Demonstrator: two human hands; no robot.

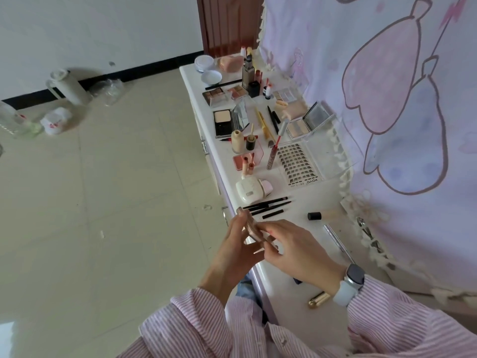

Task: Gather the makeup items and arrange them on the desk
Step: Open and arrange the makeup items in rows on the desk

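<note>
One flat pink compact (254, 232) clamped in grip of left hand (236, 250) and right hand (296, 250); five slim black pencils (268, 206) laid on glossy white surface (296, 220).

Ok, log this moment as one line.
left hand: holds compact | right hand: holds compact | desk: pencils, lash tray laid out

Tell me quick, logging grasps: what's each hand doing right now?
Left hand: holding the pinkish compact.
Right hand: gripping the same compact at its near end.
</note>
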